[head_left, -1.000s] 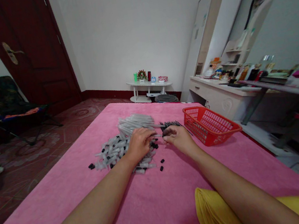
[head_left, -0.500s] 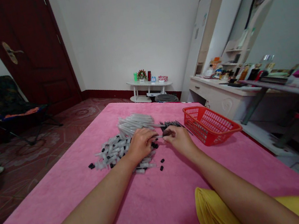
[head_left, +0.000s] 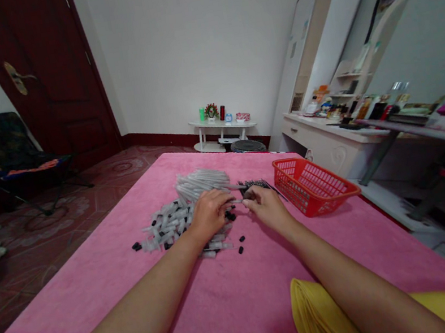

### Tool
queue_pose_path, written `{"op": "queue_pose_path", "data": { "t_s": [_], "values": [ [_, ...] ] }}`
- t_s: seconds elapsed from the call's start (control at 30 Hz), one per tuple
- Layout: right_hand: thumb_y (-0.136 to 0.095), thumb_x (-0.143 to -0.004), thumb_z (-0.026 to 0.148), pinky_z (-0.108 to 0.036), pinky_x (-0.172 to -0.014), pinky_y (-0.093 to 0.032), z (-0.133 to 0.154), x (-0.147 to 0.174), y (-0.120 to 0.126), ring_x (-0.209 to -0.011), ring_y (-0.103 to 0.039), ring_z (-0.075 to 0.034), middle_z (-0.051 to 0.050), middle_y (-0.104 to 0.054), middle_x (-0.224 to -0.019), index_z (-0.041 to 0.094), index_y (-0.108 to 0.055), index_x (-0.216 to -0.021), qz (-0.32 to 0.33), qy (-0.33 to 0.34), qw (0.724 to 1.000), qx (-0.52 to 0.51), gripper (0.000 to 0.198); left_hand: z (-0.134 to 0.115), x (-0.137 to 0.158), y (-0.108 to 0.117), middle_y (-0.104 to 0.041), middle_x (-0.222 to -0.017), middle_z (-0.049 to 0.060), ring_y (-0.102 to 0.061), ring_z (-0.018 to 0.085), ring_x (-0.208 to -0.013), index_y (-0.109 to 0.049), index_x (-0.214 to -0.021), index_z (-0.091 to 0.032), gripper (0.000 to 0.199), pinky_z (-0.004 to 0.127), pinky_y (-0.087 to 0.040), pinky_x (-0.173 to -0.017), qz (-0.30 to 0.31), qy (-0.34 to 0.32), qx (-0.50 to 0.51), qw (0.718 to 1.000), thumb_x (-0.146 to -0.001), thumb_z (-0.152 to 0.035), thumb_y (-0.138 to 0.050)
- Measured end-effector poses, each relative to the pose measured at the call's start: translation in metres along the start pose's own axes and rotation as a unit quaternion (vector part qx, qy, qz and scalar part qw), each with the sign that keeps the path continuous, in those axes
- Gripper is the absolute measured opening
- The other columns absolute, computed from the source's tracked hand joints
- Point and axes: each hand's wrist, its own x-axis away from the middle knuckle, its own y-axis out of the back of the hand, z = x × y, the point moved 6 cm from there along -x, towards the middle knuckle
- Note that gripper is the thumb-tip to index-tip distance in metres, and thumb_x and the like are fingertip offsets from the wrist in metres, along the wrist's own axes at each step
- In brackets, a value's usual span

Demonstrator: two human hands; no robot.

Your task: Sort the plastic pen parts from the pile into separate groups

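My left hand (head_left: 210,213) is closed in a pinch, with a slim pale rod (head_left: 238,201) reaching from its fingertips toward my right hand (head_left: 268,205). My right thumb and fingers close on the other end of the rod. Under and beside my left hand spreads a pile of short translucent caps (head_left: 169,221) and small black plugs (head_left: 231,216). Just beyond it lies a bundle of long clear tubes (head_left: 203,180). Behind my right fingers is a cluster of thin dark sticks (head_left: 251,184), partly hidden.
A red plastic basket (head_left: 314,187) stands to the right on the pink cloth (head_left: 230,308). Yellow fabric (head_left: 317,310) lies under my right forearm. Two loose black plugs (head_left: 241,250) sit in front of the pile. A dressing table (head_left: 328,133) stands farther right.
My fingers have shifted slightly around the rod; a dark bit seen at my right fingertips before shows less now. The piles and basket have not moved.
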Motion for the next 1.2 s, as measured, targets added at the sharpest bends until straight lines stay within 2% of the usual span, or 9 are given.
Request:
{"op": "queue_pose_path", "data": {
  "t_s": [0.1,0.27,0.43,0.57,0.73,0.87,1.0,1.13,1.2],
  "values": [
    [-0.042,-0.087,0.035,-0.023,-0.056,-0.037,-0.002,0.001,-0.002,-0.056,-0.055,-0.014,-0.003,-0.06,-0.058,0.017,-0.057,-0.061,0.026,-0.011,0.999,0.047,0.035,0.0,0.001,-0.001,-0.068,-0.094,0.006,-0.059,0.02,-0.089,-0.066,-0.097,-0.02,0.02,0.034,-0.039,-0.079,0.004,-0.005,0.006,1.0,-0.083,-0.013,-0.054],
    [-0.052,-0.082,0.037,-0.022,-0.057,-0.037,-0.001,0.001,-0.003,-0.062,-0.057,-0.014,-0.002,-0.063,-0.067,0.018,-0.06,-0.074,0.018,0.011,0.999,0.039,0.022,0.002,0.001,0.001,-0.069,-0.094,0.007,-0.059,0.02,-0.089,-0.066,-0.098,-0.02,0.02,0.034,-0.039,-0.079,-0.009,0.006,0.014,1.0,-0.083,-0.014,-0.054],
    [-0.038,-0.089,0.042,-0.022,-0.053,-0.037,-0.006,0.002,-0.01,-0.052,-0.055,-0.013,-0.001,-0.056,-0.053,0.017,-0.055,-0.064,0.056,-0.012,0.998,-0.005,0.04,0.002,0.001,0.001,-0.069,-0.094,0.007,-0.06,0.02,-0.091,-0.066,-0.098,-0.02,0.022,0.034,-0.039,-0.079,0.002,0.003,0.019,1.0,-0.082,-0.012,-0.053],
    [-0.053,-0.081,0.04,-0.021,-0.05,-0.038,-0.006,0.001,-0.009,-0.05,-0.056,-0.012,0.001,-0.059,-0.059,0.018,-0.056,-0.073,0.047,-0.023,0.997,-0.049,0.024,0.003,0.001,0.001,-0.069,-0.093,0.007,-0.06,0.02,-0.09,-0.066,-0.097,-0.02,0.02,0.034,-0.039,-0.079,-0.014,0.008,0.024,1.0,-0.083,-0.014,-0.054],
    [-0.04,-0.087,0.045,-0.021,-0.046,-0.037,-0.005,0.003,-0.011,-0.043,-0.053,-0.012,0.001,-0.055,-0.049,0.018,-0.053,-0.063,0.078,-0.039,0.994,-0.062,0.039,0.002,0.0,0.001,-0.069,-0.094,0.006,-0.06,0.02,-0.09,-0.066,-0.097,-0.02,0.02,0.034,-0.039,-0.079,-0.011,0.006,0.033,0.999,-0.084,-0.014,-0.053],
    [-0.053,-0.08,0.04,-0.021,-0.047,-0.038,-0.004,0.002,-0.007,-0.047,-0.055,-0.012,0.001,-0.059,-0.059,0.018,-0.055,-0.072,0.044,-0.029,0.995,-0.079,0.023,0.003,0.0,0.002,-0.069,-0.093,0.006,-0.06,0.02,-0.089,-0.066,-0.097,-0.02,0.019,0.034,-0.04,-0.079,-0.022,0.015,0.041,0.999,-0.084,-0.015,-0.054],
    [-0.044,-0.085,0.042,-0.021,-0.047,-0.037,-0.006,0.001,-0.01,-0.043,-0.052,-0.012,0.002,-0.053,-0.048,0.018,-0.053,-0.063,0.063,-0.035,0.995,-0.068,0.035,0.004,0.0,0.001,-0.069,-0.092,0.006,-0.06,0.02,-0.089,-0.067,-0.097,-0.02,0.019,0.034,-0.04,-0.079,-0.019,0.013,0.044,0.999,-0.084,-0.016,-0.053],
    [-0.053,-0.079,0.037,-0.021,-0.048,-0.038,-0.003,0.001,-0.008,-0.049,-0.054,-0.012,0.002,-0.058,-0.06,0.018,-0.056,-0.075,0.048,-0.03,0.994,-0.092,0.02,0.006,0.001,0.001,-0.069,-0.093,0.006,-0.06,0.02,-0.09,-0.066,-0.097,-0.02,0.019,0.035,-0.04,-0.08,-0.022,0.016,0.048,0.998,-0.084,-0.015,-0.053],
    [-0.053,-0.079,0.035,-0.021,-0.05,-0.038,0.0,0.001,-0.006,-0.051,-0.053,-0.012,0.002,-0.056,-0.059,0.017,-0.056,-0.071,0.042,-0.018,0.997,-0.065,0.019,0.006,0.001,0.0,-0.069,-0.093,0.006,-0.059,0.02,-0.09,-0.066,-0.098,-0.02,0.02,0.035,-0.041,-0.08,-0.018,0.014,0.048,0.999,-0.084,-0.014,-0.053]
  ]
}}
